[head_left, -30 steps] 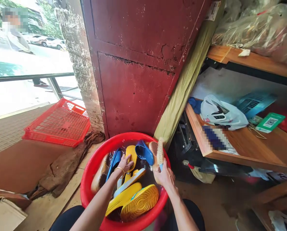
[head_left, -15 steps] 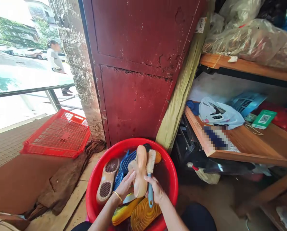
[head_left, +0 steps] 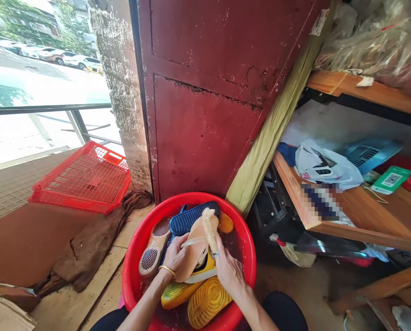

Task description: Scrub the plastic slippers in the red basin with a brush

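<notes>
A beige sandal (head_left: 192, 257) with a pale strap is gripped at its left side by my left hand (head_left: 175, 256), which wears a gold bangle. My right hand (head_left: 228, 271) is closed on a scrubbing brush (head_left: 210, 228), its pale bristles against the sandal's right edge; most of the handle is hidden. Both hands are over a red basin (head_left: 131, 276) of dark water. In it lie a blue slipper (head_left: 191, 218), a beige shoe with patterned sole pads (head_left: 150, 260), and yellow slippers (head_left: 208, 303), soles up.
A red crate (head_left: 84, 179) and a brown cloth (head_left: 88, 248) are on the left. Behind the basin stands a dark red door (head_left: 198, 138). Wooden shelves (head_left: 357, 234) with a white plastic bag (head_left: 326, 165) are on the right. My knees flank the basin.
The sandal has turned from edge-on to tilted flat, its upper side showing. The brush has swung up onto its edge. The view has shifted slightly, and a passer-by outside is out of view.
</notes>
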A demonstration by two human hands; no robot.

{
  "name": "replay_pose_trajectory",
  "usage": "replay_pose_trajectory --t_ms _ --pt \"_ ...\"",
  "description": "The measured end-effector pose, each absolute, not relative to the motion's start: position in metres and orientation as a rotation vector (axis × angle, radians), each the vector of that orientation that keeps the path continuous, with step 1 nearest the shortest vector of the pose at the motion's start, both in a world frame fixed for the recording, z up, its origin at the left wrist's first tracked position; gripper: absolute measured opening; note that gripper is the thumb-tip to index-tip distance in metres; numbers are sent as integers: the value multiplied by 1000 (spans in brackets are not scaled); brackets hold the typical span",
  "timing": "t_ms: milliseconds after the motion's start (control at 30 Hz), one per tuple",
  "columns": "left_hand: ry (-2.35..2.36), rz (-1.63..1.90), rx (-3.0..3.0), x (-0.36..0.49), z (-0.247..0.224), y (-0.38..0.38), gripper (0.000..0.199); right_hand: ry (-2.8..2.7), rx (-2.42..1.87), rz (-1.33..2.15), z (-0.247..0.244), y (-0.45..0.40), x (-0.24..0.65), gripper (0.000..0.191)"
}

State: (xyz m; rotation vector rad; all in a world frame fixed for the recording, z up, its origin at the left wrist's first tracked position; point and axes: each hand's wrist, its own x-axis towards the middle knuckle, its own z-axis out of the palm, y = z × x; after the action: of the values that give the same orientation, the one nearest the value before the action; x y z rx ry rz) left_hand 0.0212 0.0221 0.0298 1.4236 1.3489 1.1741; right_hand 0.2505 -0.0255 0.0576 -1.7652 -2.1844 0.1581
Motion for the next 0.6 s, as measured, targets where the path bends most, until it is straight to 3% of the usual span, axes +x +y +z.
replay_pose_trajectory --t_ms 100,233,467,600 --pt "1433 1079 1560 29 32 18 48 -2302 -1928 -6 61 -17 241 67" --pt "1624 1008 1609 41 31 10 53 -2317 -2025 -36 67 2 239 67" --pt "1684 1065 1418 43 22 4 45 -2196 -2082 157 34 -38 252 76" --pt "1690 1122 1307 40 21 6 41 -2095 -1970 370 23 -62 272 68"
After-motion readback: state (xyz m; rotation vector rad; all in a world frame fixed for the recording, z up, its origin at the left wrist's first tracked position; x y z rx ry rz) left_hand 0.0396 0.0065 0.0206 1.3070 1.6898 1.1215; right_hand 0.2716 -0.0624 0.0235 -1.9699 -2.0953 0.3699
